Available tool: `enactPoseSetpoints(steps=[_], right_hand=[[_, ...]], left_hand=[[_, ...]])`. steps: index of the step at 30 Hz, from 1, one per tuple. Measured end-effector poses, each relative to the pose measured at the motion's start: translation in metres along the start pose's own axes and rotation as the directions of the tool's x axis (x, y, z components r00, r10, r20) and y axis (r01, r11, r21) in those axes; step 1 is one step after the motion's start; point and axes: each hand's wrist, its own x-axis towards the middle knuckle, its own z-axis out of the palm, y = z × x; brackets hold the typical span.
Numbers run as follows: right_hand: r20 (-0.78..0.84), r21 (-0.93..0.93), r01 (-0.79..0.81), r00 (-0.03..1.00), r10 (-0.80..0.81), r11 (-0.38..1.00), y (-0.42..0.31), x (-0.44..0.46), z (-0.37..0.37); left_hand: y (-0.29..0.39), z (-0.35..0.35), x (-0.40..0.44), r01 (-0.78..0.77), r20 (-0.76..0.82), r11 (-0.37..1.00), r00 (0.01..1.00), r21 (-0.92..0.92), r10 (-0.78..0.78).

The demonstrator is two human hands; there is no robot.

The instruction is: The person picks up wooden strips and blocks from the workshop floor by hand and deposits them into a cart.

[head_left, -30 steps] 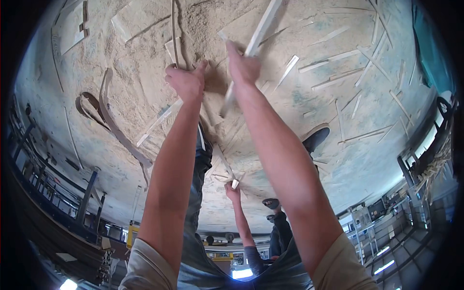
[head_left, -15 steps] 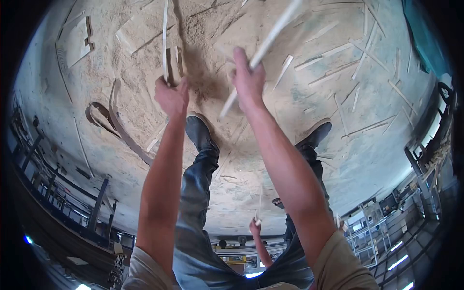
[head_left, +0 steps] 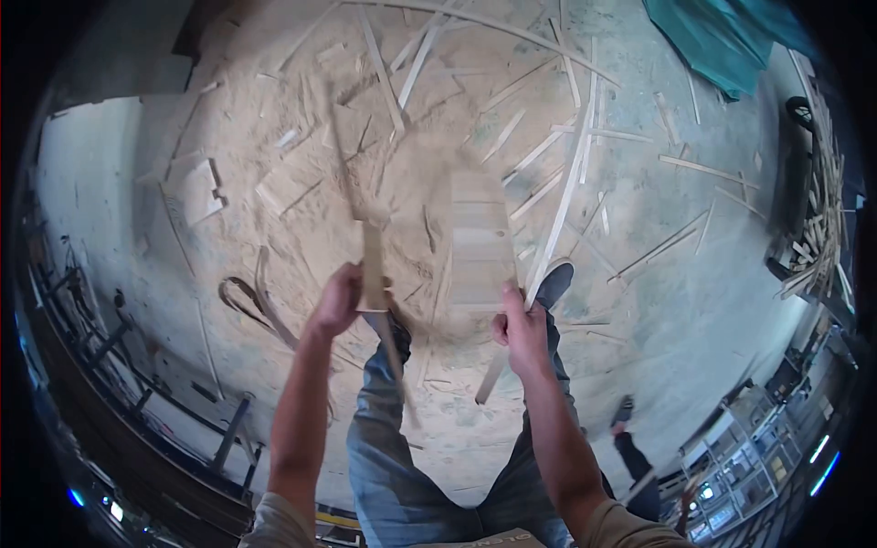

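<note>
My left hand [head_left: 342, 298] is closed around a short, wide wooden piece [head_left: 373, 260] and a long thin strip [head_left: 340, 160], which slants past it above and below. Closed on a long pale strip [head_left: 571, 187], my right hand [head_left: 523, 336] is right of centre. Beside its thumb is the lower right corner of a banded wooden panel [head_left: 480, 242], blurred by motion; whether the fingers grip this panel too, I cannot tell. Both hands are above the dusty floor, near my legs.
Several loose strips [head_left: 671, 248] lie on the sawdust-covered floor [head_left: 402, 173]. A curved dark band [head_left: 245, 297] is at the left, green sheeting [head_left: 722, 41] at the upper right. Stacked strips [head_left: 827, 210] stand at the right edge. Another person's leg [head_left: 632, 454] shows at the lower right.
The view has shifted and shows more floor ahead. Both hands appear lower in it, still with strips. The short wide piece and the banded panel now show at the hands.
</note>
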Motion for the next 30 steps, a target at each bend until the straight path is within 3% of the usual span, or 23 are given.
enactPoseSetpoints(steps=[1,3,5,6,8,9,10,12,13,14,15,16,18,20,22,26,30], right_hand=[[0.007,0.064,-0.066,0.998,0.065,0.996,-0.001,-0.002,-0.008],[0.021,0.176,-0.186,0.982,0.185,0.967,-0.005,-0.001,-0.028],[0.062,0.123,-0.164,0.986,0.158,0.979,-0.008,-0.009,-0.046],[0.106,0.067,-0.141,0.985,0.133,0.988,-0.011,-0.016,-0.054],[0.135,0.038,-0.078,0.988,0.072,0.996,-0.025,-0.028,-0.078],[0.159,0.088,-0.043,0.987,0.029,0.995,-0.034,-0.034,-0.09],[0.182,0.14,-0.015,0.983,-0.011,0.99,-0.042,-0.046,-0.105],[0.1,0.3,-0.1,0.992,0.073,0.949,-0.068,-0.063,-0.137],[0.083,0.323,-0.044,0.996,0.018,0.945,-0.09,-0.071,-0.156],[0.136,0.351,-0.098,0.989,0.053,0.931,-0.113,-0.08,-0.178],[0.196,0.365,-0.16,0.976,0.092,0.917,-0.137,-0.086,-0.198],[0.193,0.373,-0.121,0.98,0.051,0.92,-0.16,-0.085,-0.217],[0.138,0.314,0.019,0.988,-0.066,0.949,-0.199,-0.085,-0.25],[0.123,0.282,0.093,0.984,-0.132,0.955,-0.242,-0.092,-0.271],[0.01,0.32,0.174,0.982,-0.187,0.931,-0.305,-0.093,-0.288],[-0.175,0.332,0.415,0.91,-0.377,0.847,-0.436,-0.072,-0.301],[-0.188,0.407,0.584,0.806,-0.562,0.702,-0.591,-0.046,-0.306]], left_hand=[[-0.007,0.012,0.012,0.03,0.048,0.994,0.999,-0.102,-0.025],[-0.008,0.049,0.03,-0.007,0.084,1.0,0.996,-0.02,0.009],[-0.007,0.099,0.036,-0.023,0.139,0.998,0.99,0.059,0.015],[0.0,0.132,0.032,0.074,0.111,0.981,0.992,-0.181,-0.054],[0.025,0.195,0.029,0.208,0.106,0.767,0.978,-0.606,-0.182],[0.034,0.216,0.029,0.199,0.124,0.786,0.98,-0.585,-0.155],[0.033,0.234,0.023,0.107,0.027,0.818,0.993,-0.565,-0.112],[0.039,0.259,0.01,-0.038,-0.099,0.877,0.995,-0.479,-0.011],[0.045,0.257,0.007,-0.092,-0.122,0.901,0.992,-0.424,0.043],[0.024,0.232,0.029,-0.121,-0.086,0.903,0.992,-0.412,0.094],[0.038,0.235,0.033,-0.225,0.04,0.833,0.958,-0.505,0.283],[0.045,0.241,0.039,-0.247,0.059,0.829,0.946,-0.502,0.318],[0.132,0.302,-0.019,-0.377,-0.219,0.873,0.922,-0.309,0.32],[0.172,0.331,-0.038,-0.419,-0.254,0.861,0.9,-0.287,0.354],[0.201,0.35,-0.039,-0.459,-0.322,0.85,0.871,-0.258,0.372],[0.232,0.368,-0.024,-0.468,-0.266,0.853,0.874,-0.231,0.408],[0.26,0.376,0.015,-0.478,-0.256,0.849,0.87,-0.225,0.422]])
